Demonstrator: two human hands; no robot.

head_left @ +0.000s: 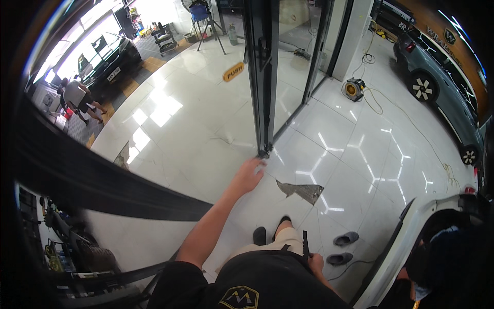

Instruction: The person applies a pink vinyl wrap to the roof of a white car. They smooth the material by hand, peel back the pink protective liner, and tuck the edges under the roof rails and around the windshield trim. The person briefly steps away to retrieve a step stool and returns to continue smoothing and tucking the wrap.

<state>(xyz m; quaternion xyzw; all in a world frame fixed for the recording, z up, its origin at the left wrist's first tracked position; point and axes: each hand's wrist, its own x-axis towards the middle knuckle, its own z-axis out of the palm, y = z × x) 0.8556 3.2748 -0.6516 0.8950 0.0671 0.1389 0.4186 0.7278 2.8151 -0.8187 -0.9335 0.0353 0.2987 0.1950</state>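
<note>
At the far left, one person (78,97) was seen near one dark car (105,61). Closer in, the left side was crossed by one thick dark bar (128,183), with one jagged dark patch (122,157) shown in the glossy pale floor (195,123) beyond it.

The left forearm was stretched forward and up toward the middle, slightly bent at the elbow. The left hand (249,174) was held out at the end of it, its fingers blurred and loosely bent; whether they were apart from or closed on anything could not be told.

Just beyond those fingers, the lower end of one door frame (260,87) was placed. It was dark, straight and slim, was stood upright at the centre, and was fitted with one dark handle (264,59); glass was seen on both sides, one orange rounded sticker (234,72) being shown to its left.

Below, two dark shoes (260,236) were worn. The right hand (315,263) was kept low at the waist beside one black strap (305,243), its grip not clearly shown. Farther right, two grey slippers (346,238), one blower (354,90), one white vehicle (393,252) and one grey-blue car (446,72) were seen.
</note>
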